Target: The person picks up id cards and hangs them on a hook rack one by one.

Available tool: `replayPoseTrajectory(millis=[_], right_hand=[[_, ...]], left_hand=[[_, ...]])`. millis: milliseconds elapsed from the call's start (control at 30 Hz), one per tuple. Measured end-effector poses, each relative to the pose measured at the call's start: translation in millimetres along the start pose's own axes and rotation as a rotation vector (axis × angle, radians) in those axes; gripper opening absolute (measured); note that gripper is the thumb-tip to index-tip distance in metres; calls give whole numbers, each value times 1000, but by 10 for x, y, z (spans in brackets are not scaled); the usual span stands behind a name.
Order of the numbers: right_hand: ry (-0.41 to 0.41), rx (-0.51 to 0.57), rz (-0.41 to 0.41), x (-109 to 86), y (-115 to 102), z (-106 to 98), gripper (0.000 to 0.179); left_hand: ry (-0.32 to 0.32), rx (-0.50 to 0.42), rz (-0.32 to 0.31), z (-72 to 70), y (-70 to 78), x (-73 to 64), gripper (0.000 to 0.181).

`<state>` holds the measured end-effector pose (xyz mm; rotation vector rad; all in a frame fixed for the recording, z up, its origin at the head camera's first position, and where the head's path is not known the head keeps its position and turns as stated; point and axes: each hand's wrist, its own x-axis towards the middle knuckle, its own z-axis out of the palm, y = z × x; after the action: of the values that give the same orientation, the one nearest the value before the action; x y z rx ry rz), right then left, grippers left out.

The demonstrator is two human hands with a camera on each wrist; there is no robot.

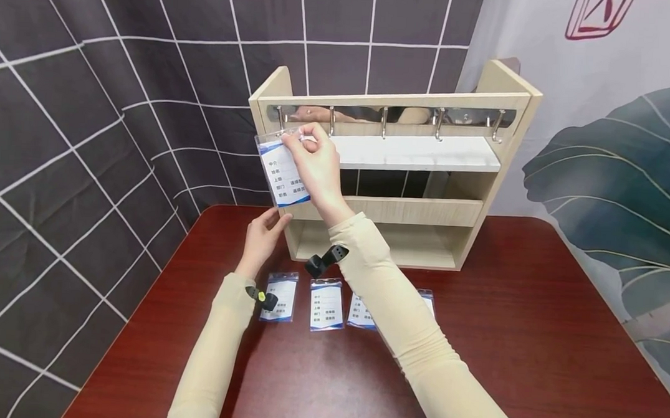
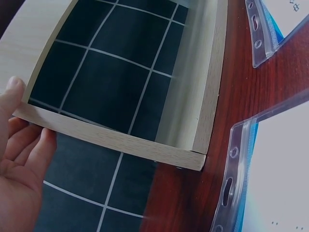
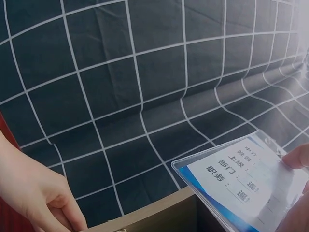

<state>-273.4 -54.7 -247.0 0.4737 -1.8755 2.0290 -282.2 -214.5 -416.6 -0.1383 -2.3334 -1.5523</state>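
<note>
Head view: right hand (image 1: 321,171) is up high, pinching a badge (image 1: 280,175) by its top edge, right by the leftmost hook (image 1: 281,117) on a wooden rack (image 1: 413,210). Left hand (image 1: 260,240) is lower, gripping the rack's side edge between thumb and fingers. Badge is basically a clear sleeve with a printed card inside. More sleeved badges (image 1: 327,305) lie on the reddish worktop (image 1: 532,330), dark grid cloth (image 1: 165,102) behind.

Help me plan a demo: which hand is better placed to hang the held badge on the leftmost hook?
Probably the right hand: it pinches the badge near its top edge, close to the leftmost hook. The left hand is lower, gripping the wooden rack.
</note>
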Motion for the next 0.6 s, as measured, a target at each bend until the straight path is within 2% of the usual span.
replayPoseTrajectory(millis=[367,600], right_hand=[[33,34,18,6,-58,74,17],[37,41,54,8,-91,88,17]], left_hand=[[25,13,8,2,-63,16,58],[8,15,1,9,-48,14,57]])
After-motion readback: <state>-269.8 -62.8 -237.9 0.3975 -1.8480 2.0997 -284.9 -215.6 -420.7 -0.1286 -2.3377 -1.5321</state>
